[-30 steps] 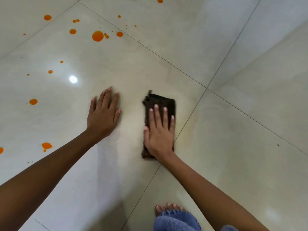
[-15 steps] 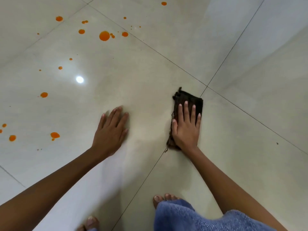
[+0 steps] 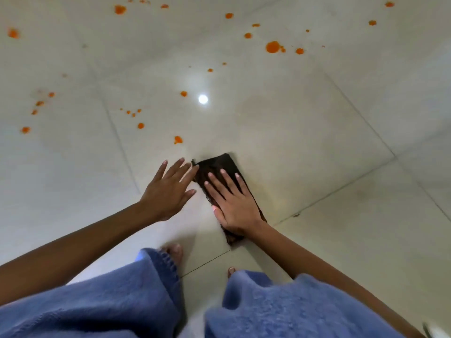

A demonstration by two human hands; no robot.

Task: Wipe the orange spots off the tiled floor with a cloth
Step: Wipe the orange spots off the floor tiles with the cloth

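While right hand [image 3: 234,208] presses flat on dark brown rectangular fabric cloth [image 3: 219,164], fingers straight, nothing clenched, cloth lies under palm on glossy cream tiled floor [image 3: 305,142]. Left hand [image 3: 168,191] spread, empty, just left of grip; floor contact unclear. Risk: palm skids off cloth; small round orange spots [image 3: 178,139] smear under stroke if wet. Count: one cloth, two hands, roughly thirty spots, all beyond fingertips [image 3: 222,171], nearest ahead-left

- Tiled floor [image 3: 317,118]: glossy pale cream, faintly mottled; thin dark grey grout lines [image 3: 341,185] form a grid of large squares.
- Orange spots [image 3: 272,47]: bright solid orange, in mixed sizes, scattered irregularly over the far tiles.
- Cloth [image 3: 214,164]: uniform dark brown.
- Jeans [image 3: 109,301]: plain mid-blue denim.
- Light reflection [image 3: 203,99]: round, white, on the cream tile.
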